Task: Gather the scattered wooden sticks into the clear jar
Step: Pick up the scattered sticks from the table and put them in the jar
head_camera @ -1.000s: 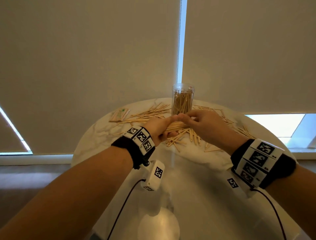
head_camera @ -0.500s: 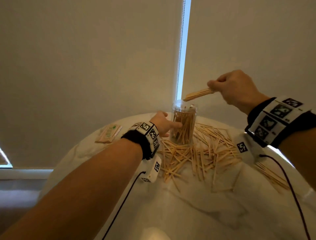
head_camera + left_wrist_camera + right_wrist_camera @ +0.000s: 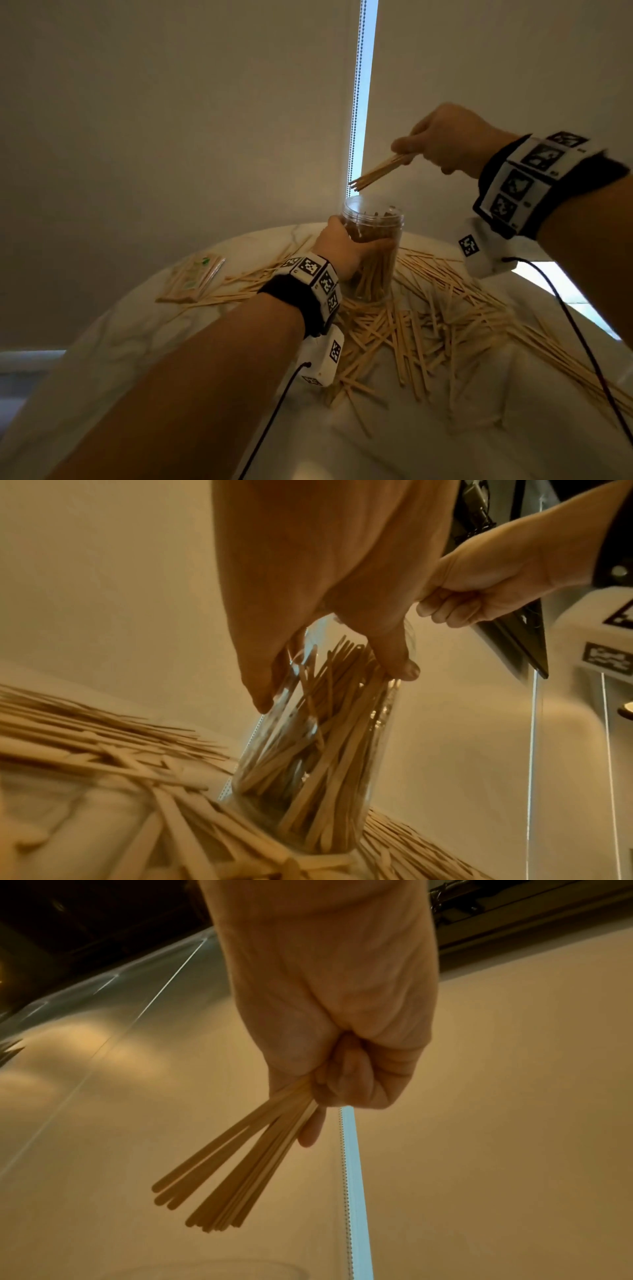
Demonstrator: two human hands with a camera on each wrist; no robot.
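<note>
Item 1: wrapped packet of sticks [image 3: 191, 279], flat on the pale marbled counter [image 3: 113, 346] at far left, apart from the jar.

Item 2: thin spread of loose sticks [image 3: 239, 291] between that packet and the jar, lying flat.

Item 3: left hand [image 3: 342, 248], fingers and thumb curled round the upper wall of the clear jar [image 3: 375, 253]; banded wrist with marker squares behind it. In the left wrist view the thumb and fingertips [image 3: 400, 666] press the wall.

Item 4: clear jar, upright on the counter, mouth open, packed with standing sticks [image 3: 322, 737]. Loose sticks crowd its base on every visible side.

Item 5: main heap of scattered sticks [image 3: 428, 329], criss-crossed on the counter in front and to the right of the jar, running out toward the right rim.

Item 6: right hand [image 3: 445, 137], raised above and right of the jar, closed in a pinch on a small bundle of sticks [image 3: 376, 171]; free ends slant down toward the jar mouth, just above the rim, not inside.

Item 7: roller blinds behind, with a bead chain [image 3: 356, 92] hanging in the bright gap above the jar.
</note>
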